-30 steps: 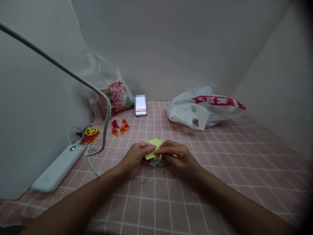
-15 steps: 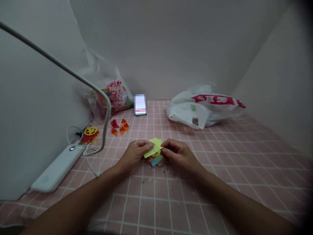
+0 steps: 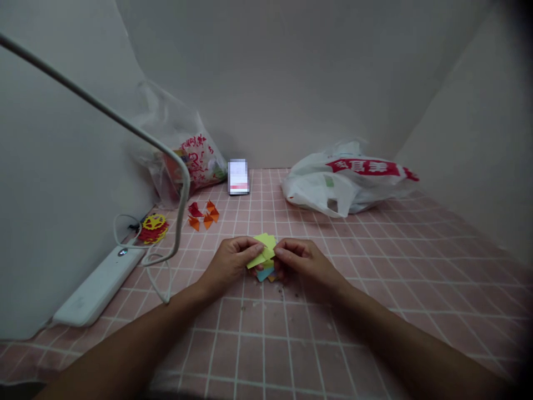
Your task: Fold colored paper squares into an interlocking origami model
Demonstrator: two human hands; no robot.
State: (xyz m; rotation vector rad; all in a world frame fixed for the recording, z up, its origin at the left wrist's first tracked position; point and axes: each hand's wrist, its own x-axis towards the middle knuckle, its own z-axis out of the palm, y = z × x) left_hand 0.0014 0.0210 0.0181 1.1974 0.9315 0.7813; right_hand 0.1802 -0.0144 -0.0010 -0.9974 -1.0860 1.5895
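Note:
A small yellow-green paper (image 3: 259, 259) is held between both hands above the pink checked tablecloth (image 3: 266, 355). My left hand (image 3: 233, 259) pinches its left part between thumb and fingers. The fingertips of my right hand (image 3: 300, 259) are closed on its right corner. More yellow paper (image 3: 266, 240) shows just behind it, and a blue paper (image 3: 265, 274) pokes out below, beside a bit of orange. The fingers under the papers are partly hidden.
Orange folded pieces (image 3: 208, 221) and a red one (image 3: 194, 209) lie left, near yellow and red cutouts (image 3: 154, 223). A white power strip (image 3: 97, 283) and cable (image 3: 180, 211) are at left. Behind stand a phone (image 3: 238, 176) and plastic bags (image 3: 202, 161), (image 3: 320, 186).
My right fingertips have shifted slightly left and up at the paper's corner, and the held paper's right point looks shorter. My left hand has barely moved.

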